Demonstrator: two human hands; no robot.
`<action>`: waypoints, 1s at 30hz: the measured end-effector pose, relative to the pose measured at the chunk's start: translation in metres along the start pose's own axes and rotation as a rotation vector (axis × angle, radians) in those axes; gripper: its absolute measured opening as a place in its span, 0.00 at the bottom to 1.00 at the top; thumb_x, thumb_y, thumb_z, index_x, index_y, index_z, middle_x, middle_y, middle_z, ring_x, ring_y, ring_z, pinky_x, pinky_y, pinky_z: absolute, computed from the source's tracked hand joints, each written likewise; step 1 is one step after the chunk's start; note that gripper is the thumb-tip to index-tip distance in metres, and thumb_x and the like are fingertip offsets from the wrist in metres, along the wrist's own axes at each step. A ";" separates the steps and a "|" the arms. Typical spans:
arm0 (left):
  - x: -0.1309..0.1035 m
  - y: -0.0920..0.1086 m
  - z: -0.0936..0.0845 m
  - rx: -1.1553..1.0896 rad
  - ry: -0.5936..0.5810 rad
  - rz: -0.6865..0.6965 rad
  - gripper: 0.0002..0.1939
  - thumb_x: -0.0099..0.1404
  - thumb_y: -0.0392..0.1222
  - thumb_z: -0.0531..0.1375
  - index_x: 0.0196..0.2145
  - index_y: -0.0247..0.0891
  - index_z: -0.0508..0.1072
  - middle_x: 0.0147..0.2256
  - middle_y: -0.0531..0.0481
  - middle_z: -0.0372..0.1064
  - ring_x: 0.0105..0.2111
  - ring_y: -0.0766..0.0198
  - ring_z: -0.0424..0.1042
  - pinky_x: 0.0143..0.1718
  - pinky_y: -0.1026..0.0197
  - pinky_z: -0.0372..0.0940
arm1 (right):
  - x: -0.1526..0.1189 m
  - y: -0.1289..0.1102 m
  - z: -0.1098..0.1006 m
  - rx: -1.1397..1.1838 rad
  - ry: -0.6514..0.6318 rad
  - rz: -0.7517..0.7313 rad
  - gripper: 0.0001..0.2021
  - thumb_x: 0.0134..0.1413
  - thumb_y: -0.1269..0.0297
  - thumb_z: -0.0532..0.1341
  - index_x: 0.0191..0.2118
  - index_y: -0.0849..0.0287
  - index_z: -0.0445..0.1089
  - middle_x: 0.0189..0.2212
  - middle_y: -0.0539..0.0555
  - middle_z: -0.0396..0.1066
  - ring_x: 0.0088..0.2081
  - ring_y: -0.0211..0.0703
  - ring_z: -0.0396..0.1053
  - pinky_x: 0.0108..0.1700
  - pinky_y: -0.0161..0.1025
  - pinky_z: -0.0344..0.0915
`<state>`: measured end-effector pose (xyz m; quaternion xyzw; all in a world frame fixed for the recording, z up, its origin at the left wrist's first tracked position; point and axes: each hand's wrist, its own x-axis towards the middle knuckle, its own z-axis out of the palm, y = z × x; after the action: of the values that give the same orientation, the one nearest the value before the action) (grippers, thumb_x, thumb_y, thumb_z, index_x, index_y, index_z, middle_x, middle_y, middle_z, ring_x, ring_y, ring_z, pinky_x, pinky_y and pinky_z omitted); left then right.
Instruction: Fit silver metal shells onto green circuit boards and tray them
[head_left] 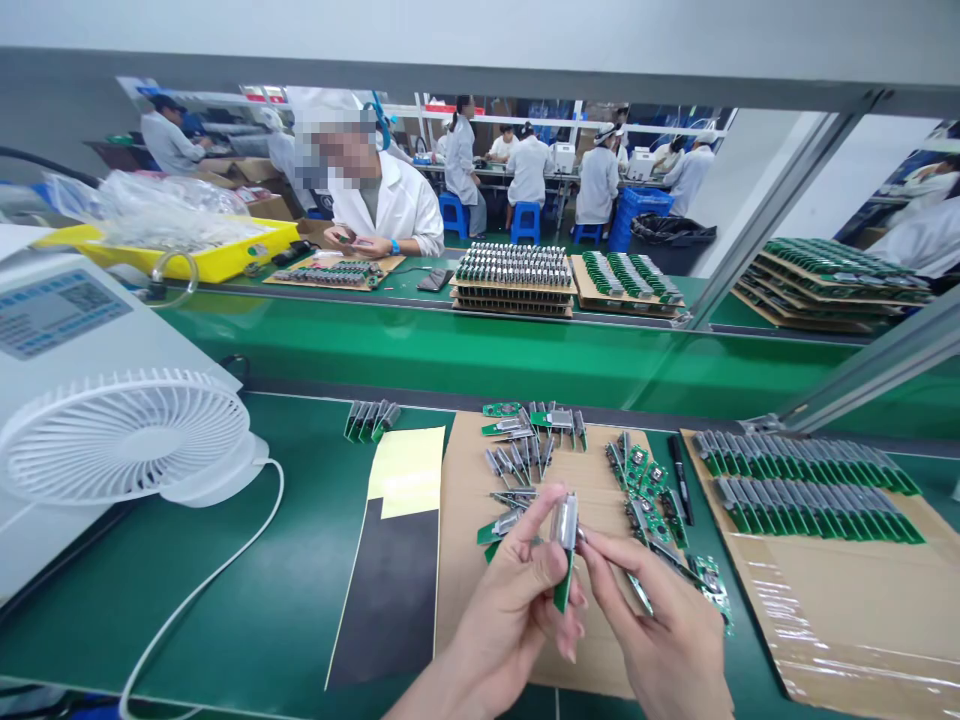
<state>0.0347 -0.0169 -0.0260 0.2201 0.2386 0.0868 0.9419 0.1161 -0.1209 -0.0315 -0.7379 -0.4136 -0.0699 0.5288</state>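
My left hand (517,600) grips a green circuit board (565,550) with a silvery metal part, held upright between thumb and fingers above the cardboard sheet (480,590). Beside it, my right hand (660,620) is closed, its thumb and forefinger touching the board's right side. Another thin green-edged board (640,592) shows between the fingers of that hand. Loose boards (517,455) lie in clusters behind my hands, and more boards (651,480) are at the right side of the cardboard.
Rows of boards (810,485) stand on a cardboard sheet at right, beside a black pen (681,480). A white fan (142,440) is at left, near a black and yellow sheet (390,590). A person (405,205) sits opposite, beyond a green divider.
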 end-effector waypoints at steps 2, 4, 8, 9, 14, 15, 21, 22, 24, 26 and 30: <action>-0.001 0.002 0.000 0.042 -0.005 0.004 0.63 0.44 0.50 0.75 0.68 0.38 0.43 0.18 0.52 0.74 0.13 0.67 0.69 0.11 0.72 0.63 | -0.004 -0.002 0.001 0.031 0.013 0.080 0.07 0.60 0.63 0.60 0.38 0.52 0.78 0.34 0.50 0.80 0.32 0.41 0.78 0.34 0.32 0.73; -0.004 0.005 0.003 0.096 0.017 0.024 0.62 0.44 0.48 0.75 0.67 0.35 0.44 0.19 0.51 0.74 0.14 0.64 0.70 0.11 0.69 0.65 | -0.006 -0.002 0.001 0.099 -0.008 0.212 0.08 0.59 0.60 0.61 0.38 0.50 0.79 0.34 0.50 0.80 0.32 0.42 0.77 0.34 0.32 0.72; -0.009 0.008 0.014 0.245 0.120 0.127 0.53 0.43 0.44 0.76 0.62 0.30 0.57 0.19 0.51 0.74 0.15 0.62 0.72 0.14 0.66 0.69 | 0.001 -0.001 -0.002 0.485 -0.127 0.588 0.09 0.55 0.53 0.64 0.36 0.49 0.80 0.28 0.50 0.79 0.27 0.39 0.73 0.30 0.30 0.69; -0.009 0.008 0.017 0.278 0.141 0.151 0.49 0.43 0.44 0.76 0.60 0.30 0.61 0.19 0.52 0.73 0.16 0.62 0.73 0.16 0.66 0.70 | 0.003 -0.001 -0.002 0.601 -0.159 0.649 0.10 0.54 0.52 0.66 0.36 0.50 0.80 0.28 0.51 0.78 0.28 0.39 0.73 0.30 0.30 0.69; -0.010 0.006 0.028 0.389 0.222 0.223 0.35 0.42 0.44 0.75 0.48 0.34 0.74 0.16 0.59 0.68 0.15 0.66 0.72 0.17 0.69 0.71 | 0.010 0.004 -0.002 0.960 -0.262 0.791 0.12 0.48 0.53 0.70 0.38 0.52 0.81 0.29 0.56 0.77 0.27 0.38 0.66 0.29 0.31 0.66; -0.009 0.005 0.029 0.400 0.228 0.228 0.34 0.42 0.43 0.75 0.48 0.34 0.75 0.16 0.59 0.69 0.15 0.67 0.72 0.17 0.70 0.70 | 0.009 0.005 -0.002 1.003 -0.269 0.815 0.13 0.48 0.54 0.70 0.39 0.53 0.81 0.28 0.56 0.76 0.26 0.37 0.64 0.27 0.31 0.64; -0.007 0.004 0.029 0.391 0.218 0.235 0.29 0.44 0.39 0.73 0.47 0.36 0.76 0.16 0.58 0.70 0.15 0.68 0.71 0.17 0.70 0.71 | -0.001 0.016 0.000 1.088 -0.274 0.884 0.13 0.50 0.58 0.69 0.41 0.56 0.80 0.26 0.54 0.72 0.22 0.33 0.56 0.23 0.32 0.61; -0.007 0.004 0.029 0.389 0.219 0.232 0.29 0.44 0.39 0.73 0.47 0.36 0.76 0.15 0.59 0.69 0.15 0.68 0.71 0.17 0.70 0.71 | -0.001 0.016 0.001 1.090 -0.263 0.883 0.13 0.49 0.57 0.69 0.40 0.56 0.80 0.26 0.54 0.71 0.21 0.33 0.57 0.22 0.32 0.60; -0.008 0.004 0.029 0.387 0.221 0.222 0.30 0.44 0.40 0.73 0.47 0.36 0.76 0.15 0.59 0.68 0.15 0.67 0.71 0.17 0.69 0.70 | -0.001 0.014 0.001 1.109 -0.261 0.888 0.12 0.48 0.57 0.70 0.39 0.55 0.80 0.23 0.52 0.70 0.20 0.33 0.58 0.21 0.33 0.61; -0.008 0.003 0.029 0.383 0.227 0.205 0.31 0.43 0.41 0.73 0.47 0.36 0.76 0.15 0.59 0.68 0.15 0.66 0.72 0.16 0.69 0.70 | 0.002 0.010 0.002 1.133 -0.263 0.898 0.12 0.48 0.57 0.70 0.38 0.55 0.80 0.20 0.50 0.67 0.18 0.33 0.59 0.20 0.33 0.61; -0.002 -0.002 0.023 0.384 0.241 0.224 0.35 0.42 0.46 0.74 0.49 0.34 0.75 0.16 0.57 0.69 0.16 0.65 0.72 0.18 0.67 0.71 | 0.011 0.008 0.005 0.983 -0.217 0.875 0.14 0.45 0.51 0.70 0.33 0.55 0.81 0.17 0.49 0.67 0.16 0.33 0.60 0.19 0.32 0.60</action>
<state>0.0446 -0.0277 -0.0080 0.4079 0.3353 0.1696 0.8321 0.1268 -0.1110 -0.0331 -0.5135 -0.1106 0.4224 0.7387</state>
